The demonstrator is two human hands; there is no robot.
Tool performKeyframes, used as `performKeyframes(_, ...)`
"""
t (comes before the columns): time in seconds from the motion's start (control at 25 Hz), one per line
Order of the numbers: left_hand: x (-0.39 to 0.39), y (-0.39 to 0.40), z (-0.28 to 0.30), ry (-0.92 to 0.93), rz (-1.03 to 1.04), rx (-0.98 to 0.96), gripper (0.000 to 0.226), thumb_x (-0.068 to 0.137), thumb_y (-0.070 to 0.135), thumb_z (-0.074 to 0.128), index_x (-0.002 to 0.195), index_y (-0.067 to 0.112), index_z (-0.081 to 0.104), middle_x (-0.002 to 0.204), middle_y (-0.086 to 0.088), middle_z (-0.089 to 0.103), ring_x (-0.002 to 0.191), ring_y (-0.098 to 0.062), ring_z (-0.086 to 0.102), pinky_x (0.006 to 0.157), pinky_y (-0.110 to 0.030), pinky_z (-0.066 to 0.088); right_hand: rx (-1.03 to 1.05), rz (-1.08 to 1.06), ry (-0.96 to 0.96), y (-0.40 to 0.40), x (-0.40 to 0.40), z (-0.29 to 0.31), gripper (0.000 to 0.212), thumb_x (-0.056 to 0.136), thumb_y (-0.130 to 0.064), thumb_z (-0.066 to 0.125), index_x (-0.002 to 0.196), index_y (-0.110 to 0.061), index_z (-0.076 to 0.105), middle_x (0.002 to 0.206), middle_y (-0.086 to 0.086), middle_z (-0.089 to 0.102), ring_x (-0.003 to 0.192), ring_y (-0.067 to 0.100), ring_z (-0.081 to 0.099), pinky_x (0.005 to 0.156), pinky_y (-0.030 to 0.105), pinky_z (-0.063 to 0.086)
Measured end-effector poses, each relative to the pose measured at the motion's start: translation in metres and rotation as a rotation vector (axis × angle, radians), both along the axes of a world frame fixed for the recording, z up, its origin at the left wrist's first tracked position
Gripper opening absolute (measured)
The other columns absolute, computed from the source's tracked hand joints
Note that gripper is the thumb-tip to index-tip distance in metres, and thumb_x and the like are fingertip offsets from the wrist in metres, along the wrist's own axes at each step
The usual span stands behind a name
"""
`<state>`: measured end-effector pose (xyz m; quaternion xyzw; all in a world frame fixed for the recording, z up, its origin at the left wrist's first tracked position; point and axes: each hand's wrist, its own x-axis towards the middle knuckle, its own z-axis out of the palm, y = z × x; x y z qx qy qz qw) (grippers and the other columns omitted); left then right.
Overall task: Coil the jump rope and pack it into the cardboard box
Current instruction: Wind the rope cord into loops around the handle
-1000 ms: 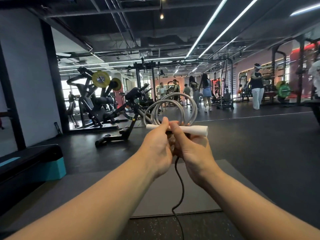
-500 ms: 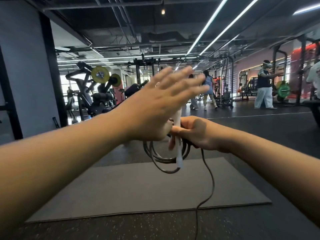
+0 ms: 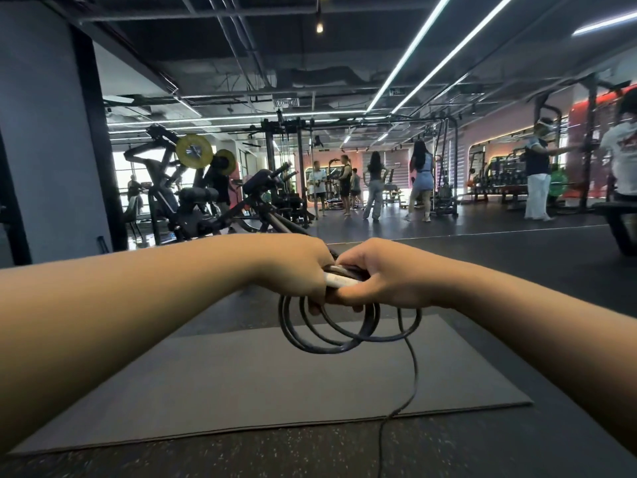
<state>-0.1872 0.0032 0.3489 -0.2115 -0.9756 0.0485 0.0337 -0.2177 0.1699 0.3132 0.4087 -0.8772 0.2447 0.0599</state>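
Observation:
Both hands meet at the middle of the view, above the floor mat. My left hand [image 3: 293, 267] and my right hand [image 3: 382, 274] both grip the white handle [image 3: 339, 280] of the jump rope together with the gathered rope. Several dark loops of the jump rope [image 3: 331, 336] hang below the hands. A loose tail of the rope [image 3: 412, 381] drops from the coil to the floor at the bottom of the view. No cardboard box is in view.
A grey mat [image 3: 262, 384] lies on the dark speckled gym floor under my hands. Weight machines [image 3: 193, 198] stand at the back left by a grey wall. Several people [image 3: 372, 188] stand at the far end, and a bench [image 3: 617, 215] is at the right.
My left hand, raised open over the coil half a second ago, has come down and now grips the handle and rope beside my right hand. The handle lies level and the loops hang lower.

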Motion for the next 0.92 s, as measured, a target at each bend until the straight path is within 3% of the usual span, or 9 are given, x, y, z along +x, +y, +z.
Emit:
performKeyframes(0.12, 0.003, -0.003, -0.005, -0.030, 0.057, 0.030, 0.005, 0.087, 0.025, 0.067, 0.090, 0.022, 0.067, 0.081, -0.001, 0.068, 0.067, -0.016, 0.053, 0.062, -0.029, 0.040, 0.034, 0.002, -0.042, 0.011, 0.000, 0.001, 0.027, 0.089, -0.043, 0.073, 0.097, -0.018, 0.074, 0.084, 0.004, 0.077, 0.064, 0.007, 0.060, 0.057, 0.022, 0.041)
performKeyframes(0.28, 0.004, 0.001, -0.007, -0.007, 0.052, 0.044, 0.013, 0.086, 0.026, 0.064, 0.093, 0.016, 0.069, 0.074, 0.001, 0.061, 0.066, -0.016, 0.051, 0.058, -0.029, 0.037, 0.091, 0.001, 0.076, 0.012, -0.002, -0.004, 0.027, 0.091, -0.044, 0.069, 0.087, -0.017, 0.067, 0.069, -0.002, 0.067, 0.056, 0.003, 0.053, 0.053, 0.021, 0.038)
performKeyframes(0.44, 0.013, -0.002, -0.008, -0.323, 0.005, 0.380, 0.040, 0.095, 0.052, 0.055, 0.088, 0.018, 0.074, 0.079, 0.007, 0.073, 0.072, -0.006, 0.060, 0.073, -0.024, 0.043, 0.107, 0.021, 0.153, 0.015, 0.000, -0.009, 0.035, 0.087, -0.046, 0.073, 0.083, -0.012, 0.067, 0.068, 0.010, 0.060, 0.057, 0.008, 0.044, 0.055, 0.029, 0.035)
performKeyframes(0.52, 0.014, -0.010, -0.014, -0.306, -0.050, 0.426, 0.046, 0.096, 0.059, 0.047, 0.078, 0.022, 0.067, 0.071, 0.009, 0.066, 0.064, -0.004, 0.056, 0.067, -0.016, 0.041, 0.061, 0.036, 0.115, 0.018, 0.004, -0.006, 0.035, 0.083, -0.049, 0.076, 0.087, -0.014, 0.070, 0.067, 0.004, 0.058, 0.058, 0.008, 0.046, 0.055, 0.027, 0.036)
performKeyframes(0.64, 0.010, -0.017, -0.017, -0.155, -0.083, 0.206, 0.048, 0.097, 0.061, 0.039, 0.075, 0.023, 0.058, 0.063, 0.012, 0.055, 0.056, -0.003, 0.049, 0.056, -0.013, 0.038, 0.043, 0.017, 0.031, 0.024, 0.007, 0.002, 0.037, 0.080, -0.057, 0.075, 0.090, -0.021, 0.076, 0.067, -0.007, 0.061, 0.058, 0.006, 0.052, 0.055, 0.023, 0.038)
performKeyframes(0.72, 0.010, -0.027, -0.015, -0.118, -0.054, 0.098, 0.052, 0.097, 0.064, 0.033, 0.074, 0.023, 0.057, 0.062, 0.012, 0.053, 0.053, -0.002, 0.044, 0.055, -0.014, 0.037, 0.056, -0.024, -0.025, 0.033, 0.003, 0.008, 0.042, 0.082, -0.058, 0.072, 0.078, -0.016, 0.074, 0.059, -0.005, 0.055, 0.053, 0.008, 0.049, 0.050, 0.020, 0.037)
performKeyframes(0.92, 0.013, -0.093, -0.008, -0.070, -0.031, 0.108, 0.069, 0.078, 0.086, 0.035, 0.077, 0.021, 0.059, 0.065, 0.009, 0.051, 0.057, -0.007, 0.044, 0.060, -0.027, 0.042, -0.037, -0.192, -0.079, 0.072, -0.009, 0.012, 0.057, 0.082, -0.063, 0.069, 0.058, -0.015, 0.052, 0.051, 0.001, 0.046, 0.045, 0.013, 0.048, 0.050, 0.023, 0.045)
